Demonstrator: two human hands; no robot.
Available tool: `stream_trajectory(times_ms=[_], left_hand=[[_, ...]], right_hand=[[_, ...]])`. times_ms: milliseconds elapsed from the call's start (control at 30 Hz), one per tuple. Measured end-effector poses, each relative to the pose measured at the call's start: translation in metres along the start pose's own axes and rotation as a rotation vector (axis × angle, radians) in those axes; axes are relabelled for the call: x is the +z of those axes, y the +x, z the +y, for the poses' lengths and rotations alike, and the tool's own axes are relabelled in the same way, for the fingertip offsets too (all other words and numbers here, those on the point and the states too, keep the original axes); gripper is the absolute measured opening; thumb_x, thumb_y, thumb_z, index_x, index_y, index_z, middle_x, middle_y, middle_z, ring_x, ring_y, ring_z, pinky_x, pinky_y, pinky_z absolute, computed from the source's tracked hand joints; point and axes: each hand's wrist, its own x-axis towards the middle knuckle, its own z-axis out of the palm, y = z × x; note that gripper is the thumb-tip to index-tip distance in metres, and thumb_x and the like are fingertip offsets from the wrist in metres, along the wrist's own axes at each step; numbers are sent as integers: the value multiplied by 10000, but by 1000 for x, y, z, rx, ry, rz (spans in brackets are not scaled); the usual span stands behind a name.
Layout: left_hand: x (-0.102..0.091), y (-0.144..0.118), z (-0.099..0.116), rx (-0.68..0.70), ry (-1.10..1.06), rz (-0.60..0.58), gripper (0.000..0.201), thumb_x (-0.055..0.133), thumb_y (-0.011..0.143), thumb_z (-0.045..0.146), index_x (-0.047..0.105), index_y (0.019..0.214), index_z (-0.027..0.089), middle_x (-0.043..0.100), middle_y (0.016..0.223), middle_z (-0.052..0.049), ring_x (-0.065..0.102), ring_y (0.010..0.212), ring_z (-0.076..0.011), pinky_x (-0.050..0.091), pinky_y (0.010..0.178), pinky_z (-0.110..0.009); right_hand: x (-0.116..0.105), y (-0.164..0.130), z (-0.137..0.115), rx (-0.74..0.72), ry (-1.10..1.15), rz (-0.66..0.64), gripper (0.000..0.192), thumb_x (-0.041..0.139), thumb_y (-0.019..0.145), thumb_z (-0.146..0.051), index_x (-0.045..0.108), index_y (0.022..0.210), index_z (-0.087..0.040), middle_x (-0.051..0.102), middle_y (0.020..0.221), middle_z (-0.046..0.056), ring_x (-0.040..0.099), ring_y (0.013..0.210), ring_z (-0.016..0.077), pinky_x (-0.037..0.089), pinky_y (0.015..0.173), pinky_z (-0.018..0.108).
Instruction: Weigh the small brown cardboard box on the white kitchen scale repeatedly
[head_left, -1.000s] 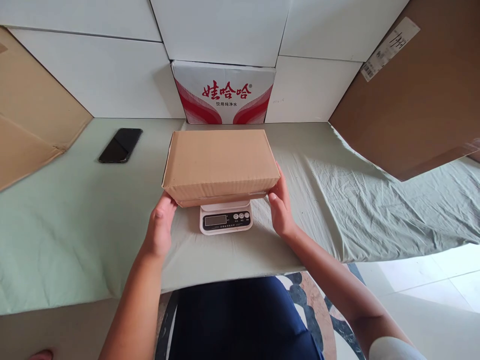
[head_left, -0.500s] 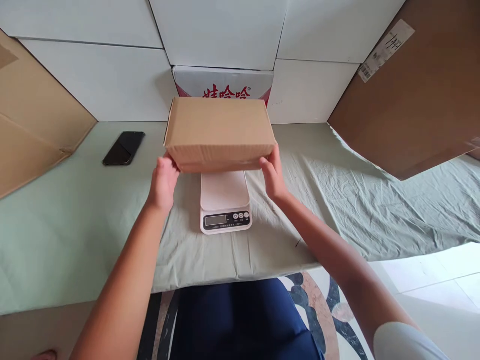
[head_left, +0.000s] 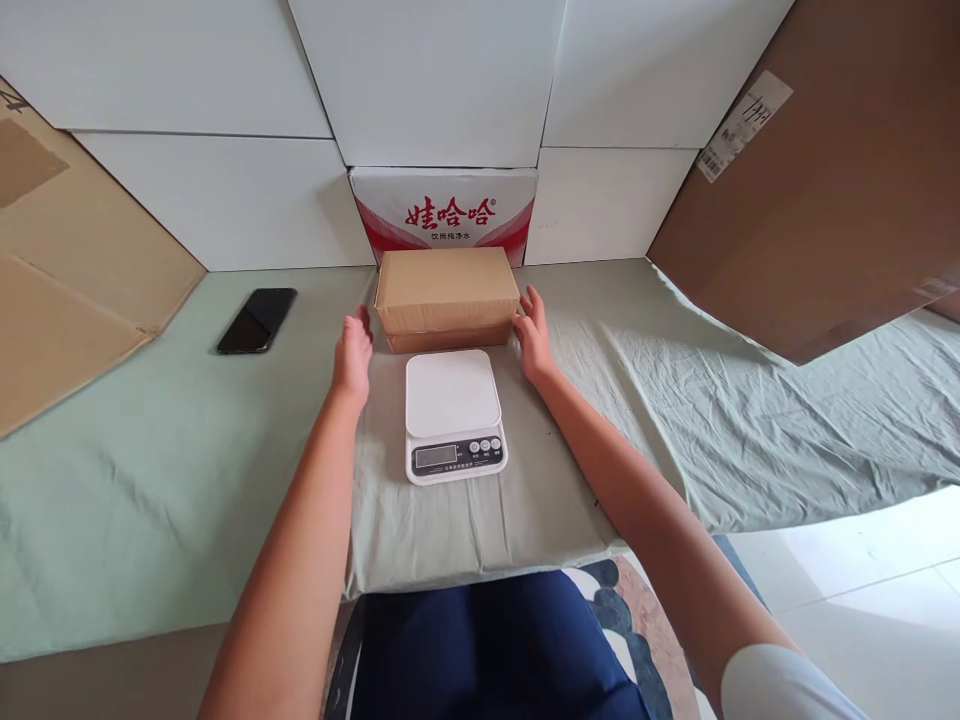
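Observation:
A closed brown cardboard box (head_left: 447, 292) rests on the green cloth behind a white digital kitchen scale (head_left: 453, 413), just in front of a red-and-white printed carton (head_left: 444, 212). My left hand (head_left: 352, 352) hovers a little left of the box, fingers apart, not touching it. My right hand (head_left: 533, 335) is at the box's right end, fingers spread, at or just off its side. The scale's platform is bare and its display faces me.
A black phone (head_left: 256, 319) lies on the cloth (head_left: 150, 450) at the left. Flattened cardboard (head_left: 67, 270) leans at the far left and a large brown carton (head_left: 817, 190) overhangs the right. White panels form the back wall. The table's front edge is near my lap.
The box went from the scale, up and away, and now sits on the cloth behind the scale. Both hands have let go of it and opened.

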Motion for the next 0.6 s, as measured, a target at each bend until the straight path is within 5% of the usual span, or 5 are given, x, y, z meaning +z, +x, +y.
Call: stream_trajectory(times_ms=[200, 433, 600], left_hand=[[-23, 0, 14, 15, 12, 38, 917, 361, 867, 867, 499, 1550, 271, 280, 1745, -117, 219, 1632, -258, 171, 1328, -485], [19, -14, 6, -19, -21, -50, 911, 458, 804, 905, 626, 1409, 246, 487, 1636, -151, 346, 1589, -302, 246, 1309, -497], [31, -14, -1, 50, -54, -78, 866, 526, 775, 902, 700, 1260, 207, 681, 1421, -180, 476, 1516, -313, 362, 1257, -477]], right_hand=[[-18, 1, 3, 69, 3, 61, 839, 542, 827, -574, 247, 1575, -332, 243, 1755, 42, 243, 1641, 255, 209, 1327, 600], [9, -14, -10, -55, 12, -130, 758, 531, 868, -525, 310, 1567, -337, 353, 1717, -6, 323, 1598, 241, 278, 1333, 543], [18, -19, -15, -161, -96, -103, 784, 545, 884, -540, 286, 1595, -331, 342, 1717, -21, 332, 1582, 257, 249, 1351, 509]])
